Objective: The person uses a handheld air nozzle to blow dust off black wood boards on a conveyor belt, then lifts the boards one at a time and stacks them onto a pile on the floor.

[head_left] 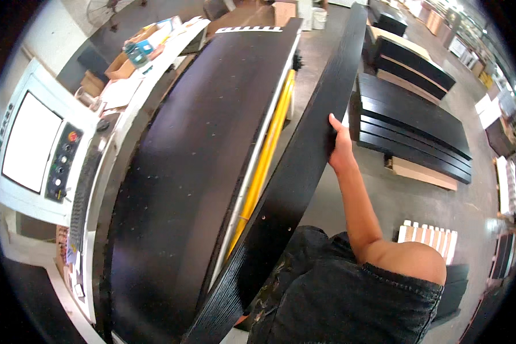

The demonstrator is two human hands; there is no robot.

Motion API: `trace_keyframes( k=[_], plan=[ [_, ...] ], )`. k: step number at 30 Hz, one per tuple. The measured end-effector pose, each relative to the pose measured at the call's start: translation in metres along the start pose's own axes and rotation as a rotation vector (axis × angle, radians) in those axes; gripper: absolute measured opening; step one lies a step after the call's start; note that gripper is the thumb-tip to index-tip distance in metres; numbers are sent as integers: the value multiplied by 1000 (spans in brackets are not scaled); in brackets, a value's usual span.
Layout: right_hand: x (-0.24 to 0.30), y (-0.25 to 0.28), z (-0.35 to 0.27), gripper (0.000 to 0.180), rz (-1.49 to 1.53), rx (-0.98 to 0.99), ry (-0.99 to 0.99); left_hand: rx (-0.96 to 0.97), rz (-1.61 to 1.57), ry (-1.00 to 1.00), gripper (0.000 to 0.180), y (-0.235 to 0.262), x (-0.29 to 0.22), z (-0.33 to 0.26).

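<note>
A long black board (292,189) slants across the view from the bottom middle to the top right, tilted on its length, with a small hole in its face. My right hand (341,146) is closed on the board's right edge, thumb on the near face and fingers hidden behind. Low down, a sliver of skin (242,319) shows at the board's edge, perhaps from my left arm or hand; its fingers are hidden. Left of the board runs a wide dark conveyor belt (183,155), with a yellow rail (264,166) along its side.
A control panel (63,163) with a screen and a keyboard (86,189) stands at the left. Beyond it, a bench holds a cardboard box (120,67) and a bottle (136,54). Stacked black boards (413,114) lie at the right; a slatted pallet (427,241) is nearer.
</note>
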State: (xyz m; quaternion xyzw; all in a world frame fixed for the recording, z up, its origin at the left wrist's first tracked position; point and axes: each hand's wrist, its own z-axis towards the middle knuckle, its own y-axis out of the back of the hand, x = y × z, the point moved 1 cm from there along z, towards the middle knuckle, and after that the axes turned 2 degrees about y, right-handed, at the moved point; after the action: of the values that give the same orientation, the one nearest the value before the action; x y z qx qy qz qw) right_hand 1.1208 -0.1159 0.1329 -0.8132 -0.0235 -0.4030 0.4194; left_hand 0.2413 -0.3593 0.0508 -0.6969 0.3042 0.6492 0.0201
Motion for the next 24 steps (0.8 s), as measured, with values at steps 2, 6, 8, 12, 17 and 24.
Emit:
trace_keyframes(
  k=[2,6,8,12,17,24],
  plan=[
    [12,53,-18,48,22,-48,123,-255,423,93,85,-48,-84,-84],
    [25,140,-52,53,-12,-265,26,106,317,57,90,-10,-63,-26],
    [29,211,-56,55,60,-283,28,117,411,-22,91,-50,-70,-44],
    [51,291,-78,53,151,-468,5,190,541,-166,94,-135,-107,-105],
    [97,370,-91,47,263,-662,22,304,656,-327,97,-245,-151,-206],
    [195,512,-39,41,402,-822,120,429,785,-522,101,-407,-189,-411]
  ],
)
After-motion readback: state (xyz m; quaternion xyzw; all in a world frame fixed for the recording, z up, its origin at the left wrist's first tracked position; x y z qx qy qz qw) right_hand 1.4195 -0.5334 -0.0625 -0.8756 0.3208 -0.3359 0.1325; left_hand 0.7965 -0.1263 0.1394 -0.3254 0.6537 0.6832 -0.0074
